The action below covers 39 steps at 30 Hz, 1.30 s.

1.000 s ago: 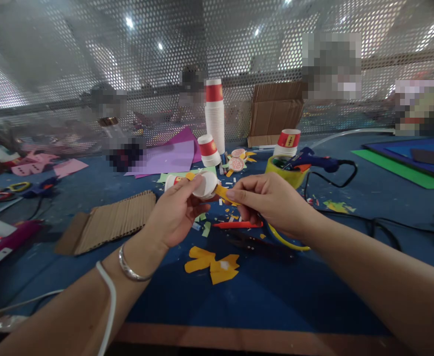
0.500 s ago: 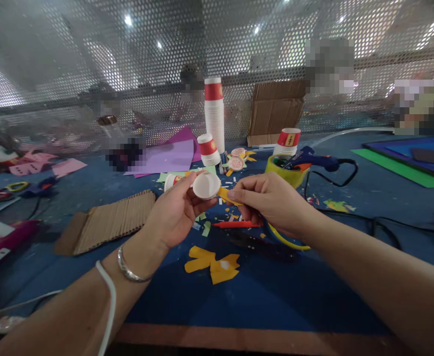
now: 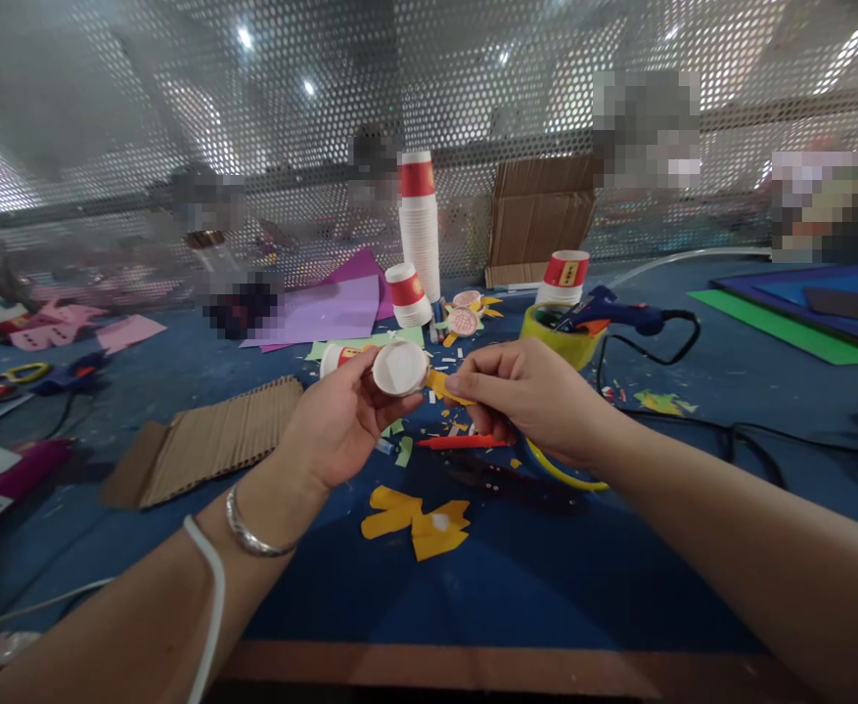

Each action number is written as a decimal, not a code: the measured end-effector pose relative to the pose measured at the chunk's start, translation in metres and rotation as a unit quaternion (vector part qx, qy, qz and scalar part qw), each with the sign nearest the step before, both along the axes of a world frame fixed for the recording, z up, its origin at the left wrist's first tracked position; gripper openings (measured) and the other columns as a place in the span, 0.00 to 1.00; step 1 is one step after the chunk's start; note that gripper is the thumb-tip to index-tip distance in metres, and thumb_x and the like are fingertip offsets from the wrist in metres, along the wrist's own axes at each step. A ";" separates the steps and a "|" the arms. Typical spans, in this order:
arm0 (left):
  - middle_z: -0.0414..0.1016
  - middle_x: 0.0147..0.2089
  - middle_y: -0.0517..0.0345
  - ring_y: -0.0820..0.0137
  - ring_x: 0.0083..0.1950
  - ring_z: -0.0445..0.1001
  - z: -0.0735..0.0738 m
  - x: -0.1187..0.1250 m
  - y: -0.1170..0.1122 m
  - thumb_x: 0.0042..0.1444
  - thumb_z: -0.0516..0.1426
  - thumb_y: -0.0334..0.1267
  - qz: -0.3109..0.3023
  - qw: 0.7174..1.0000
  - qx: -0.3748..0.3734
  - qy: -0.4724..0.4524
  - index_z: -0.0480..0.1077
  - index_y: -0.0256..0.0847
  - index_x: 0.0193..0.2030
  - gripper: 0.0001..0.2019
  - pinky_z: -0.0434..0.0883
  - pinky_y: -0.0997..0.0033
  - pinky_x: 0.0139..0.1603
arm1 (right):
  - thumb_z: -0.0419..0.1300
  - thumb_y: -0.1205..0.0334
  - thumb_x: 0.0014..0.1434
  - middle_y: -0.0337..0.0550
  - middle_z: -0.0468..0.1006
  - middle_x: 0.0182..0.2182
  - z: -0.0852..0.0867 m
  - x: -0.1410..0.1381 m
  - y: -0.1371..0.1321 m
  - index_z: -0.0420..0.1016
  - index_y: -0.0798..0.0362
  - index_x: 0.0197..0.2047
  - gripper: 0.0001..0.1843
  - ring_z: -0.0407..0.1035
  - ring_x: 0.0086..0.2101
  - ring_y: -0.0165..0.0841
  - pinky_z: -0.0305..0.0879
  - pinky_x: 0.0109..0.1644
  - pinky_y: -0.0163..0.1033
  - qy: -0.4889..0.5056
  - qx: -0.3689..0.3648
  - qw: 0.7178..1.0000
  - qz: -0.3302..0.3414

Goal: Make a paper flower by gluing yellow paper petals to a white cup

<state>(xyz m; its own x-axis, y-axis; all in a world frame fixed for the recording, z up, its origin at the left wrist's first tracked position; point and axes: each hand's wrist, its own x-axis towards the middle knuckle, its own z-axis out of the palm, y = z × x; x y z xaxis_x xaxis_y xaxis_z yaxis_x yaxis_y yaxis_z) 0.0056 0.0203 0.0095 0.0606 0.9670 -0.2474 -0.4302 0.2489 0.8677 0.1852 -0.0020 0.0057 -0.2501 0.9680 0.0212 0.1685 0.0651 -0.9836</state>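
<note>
My left hand (image 3: 337,420) is closed around a small white paper cup (image 3: 399,368) with a red band, its round bottom turned toward me. My right hand (image 3: 527,396) pinches a yellow paper strip (image 3: 439,385) that sticks out from the cup's side. Both hands hover above a blue table (image 3: 517,577). Below them lie a yellow cut-out paper shape (image 3: 415,518), a red pen-like stick (image 3: 462,442) and small paper scraps.
A tall stack of paper cups (image 3: 420,230), two single cups (image 3: 406,293) (image 3: 564,277), a yellow tape roll (image 3: 561,332) with a blue glue gun (image 3: 611,311) and its black cable stand behind. Corrugated cardboard (image 3: 208,445) lies left; purple paper, coloured sheets and a perforated metal screen lie beyond.
My left hand has turned the cup slightly, so its white bottom faces me more squarely. My right hand keeps its pinch on the yellow strip.
</note>
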 end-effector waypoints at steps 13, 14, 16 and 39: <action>0.81 0.31 0.57 0.73 0.28 0.80 0.002 0.001 0.001 0.70 0.49 0.30 -0.007 1.000 -0.027 -0.004 0.75 0.33 0.36 0.15 0.80 0.77 0.25 | 0.59 0.65 0.60 0.33 0.69 0.12 0.001 0.001 0.000 0.70 0.53 0.20 0.16 0.59 0.13 0.21 0.57 0.17 0.28 0.001 0.002 1.000 0.005; 0.81 0.31 0.56 0.73 0.28 0.80 0.003 0.002 0.001 0.70 0.49 0.30 -0.008 1.000 -0.028 -0.002 0.75 0.33 0.36 0.15 0.80 0.77 0.25 | 0.59 0.65 0.60 0.33 0.69 0.12 0.001 0.001 0.000 0.70 0.53 0.20 0.16 0.59 0.13 0.21 0.57 0.17 0.27 0.001 0.001 1.000 0.004; 0.81 0.31 0.56 0.73 0.27 0.80 0.003 0.002 0.001 0.70 0.49 0.30 -0.010 1.000 -0.028 0.000 0.75 0.33 0.36 0.15 0.80 0.78 0.25 | 0.59 0.65 0.60 0.33 0.69 0.12 0.001 0.001 0.000 0.69 0.53 0.20 0.16 0.59 0.13 0.21 0.57 0.16 0.27 0.001 0.002 1.000 0.005; 0.81 0.37 0.52 0.71 0.32 0.81 0.002 0.005 -0.001 0.67 0.51 0.28 0.005 0.999 -0.037 -0.013 0.76 0.33 0.42 0.11 0.80 0.77 0.29 | 0.61 0.66 0.57 0.33 0.69 0.11 0.004 -0.001 -0.001 0.68 0.52 0.18 0.16 0.57 0.12 0.20 0.54 0.14 0.26 0.015 -0.012 1.000 -0.012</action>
